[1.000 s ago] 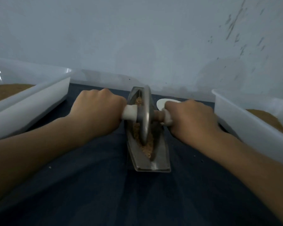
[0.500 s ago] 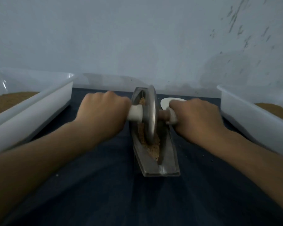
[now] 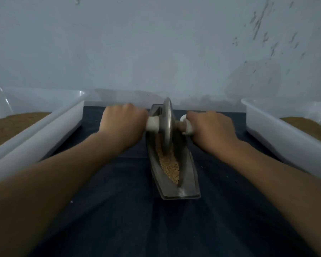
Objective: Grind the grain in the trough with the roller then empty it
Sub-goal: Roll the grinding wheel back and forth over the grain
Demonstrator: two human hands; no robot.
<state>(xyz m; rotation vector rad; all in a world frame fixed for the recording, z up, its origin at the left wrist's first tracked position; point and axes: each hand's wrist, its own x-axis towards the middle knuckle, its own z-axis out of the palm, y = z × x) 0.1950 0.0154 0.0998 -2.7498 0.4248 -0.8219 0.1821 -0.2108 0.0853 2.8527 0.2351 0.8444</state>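
Note:
A boat-shaped grey metal trough (image 3: 190,180) lies lengthwise on the dark cloth, pointing away from me. Tan grain (image 3: 171,166) fills its groove toward the near end. A grey metal disc roller (image 3: 167,125) stands upright in the far half of the groove, with a white handle sticking out on each side. My left hand (image 3: 123,123) grips the left handle and my right hand (image 3: 210,129) grips the right handle. Most of each handle is hidden inside the fists.
A white plastic tub (image 3: 44,130) with brown meal stands at the left, and another white tub (image 3: 278,130) with brown meal at the right. A small white round thing (image 3: 183,117) lies behind the right handle. A grey wall rises just beyond the cloth (image 3: 119,210).
Both hands pushed the roller away from me along the groove, from the middle of the trough to its far half. More grain shows at the near end.

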